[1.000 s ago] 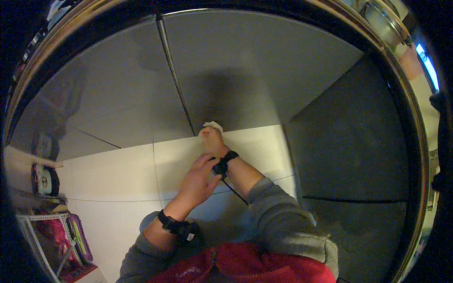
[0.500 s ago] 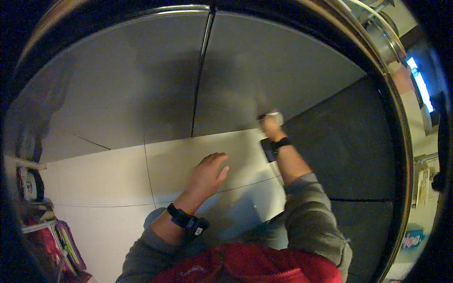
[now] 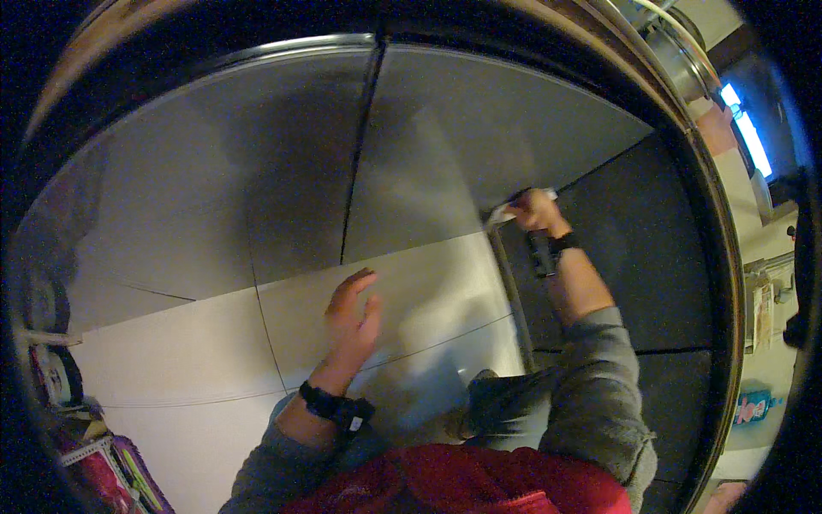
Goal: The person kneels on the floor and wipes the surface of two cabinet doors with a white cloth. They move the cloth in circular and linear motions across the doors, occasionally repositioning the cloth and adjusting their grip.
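Right hand [image 3: 535, 212], right of centre in the frame, is closed around a small white cloth [image 3: 505, 214] and presses it against the metal panel [image 3: 445, 146] at the panel's right edge, just beside the dark panel [image 3: 651, 248]. Cloth sticks out to the left of the fist.

Left hand [image 3: 353, 313], at centre frame, is open with fingers spread, holding nothing, flat on or just over the pale panel [image 3: 171, 351]; contact unclear. Black band on each wrist. Grey sleeves and red garment at lower edge. Pink items at lower left.
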{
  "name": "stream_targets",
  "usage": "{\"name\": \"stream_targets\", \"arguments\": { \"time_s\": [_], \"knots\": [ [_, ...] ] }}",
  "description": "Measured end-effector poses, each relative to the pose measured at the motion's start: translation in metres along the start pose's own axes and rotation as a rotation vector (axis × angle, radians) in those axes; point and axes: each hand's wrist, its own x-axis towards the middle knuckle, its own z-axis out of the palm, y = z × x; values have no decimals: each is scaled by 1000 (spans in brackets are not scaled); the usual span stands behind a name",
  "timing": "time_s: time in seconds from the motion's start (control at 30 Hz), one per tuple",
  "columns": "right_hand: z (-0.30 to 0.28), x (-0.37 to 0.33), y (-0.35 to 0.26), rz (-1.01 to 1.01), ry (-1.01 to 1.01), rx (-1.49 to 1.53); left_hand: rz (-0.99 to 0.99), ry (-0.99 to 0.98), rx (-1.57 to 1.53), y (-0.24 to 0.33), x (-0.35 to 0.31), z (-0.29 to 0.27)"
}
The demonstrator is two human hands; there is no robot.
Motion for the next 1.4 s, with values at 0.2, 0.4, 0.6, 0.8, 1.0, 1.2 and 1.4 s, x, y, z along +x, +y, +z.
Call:
{"name": "stream_targets", "arguments": {
  "time_s": [0.2, 0.4, 0.6, 0.8, 1.0, 1.2, 1.4],
  "knots": [
    [46, -12, -105, -490, -9, -56, -160, 41, -3, 3, -5, -35],
    [140, 7, -219, -316, -231, 59, -42, -7, 133, 44, -6, -21],
    [-22, -41, -69, 227, 133, 517, -87, 86, 48, 56, -11, -41],
    [98, -27, -132, 65, 353, -658, -191, 6, 52, 47, -10, -29],
    [205, -51, -214, -171, 478, 167, -43, -36, 129, 40, -9, -12],
    [107, -92, -194, 43, 471, 1023, -263, -88, 1, 31, -5, -8],
    [87, -127, -208, 187, 48, 2012, -839, -315, -629, 23, 0, 22]
  ]
}}
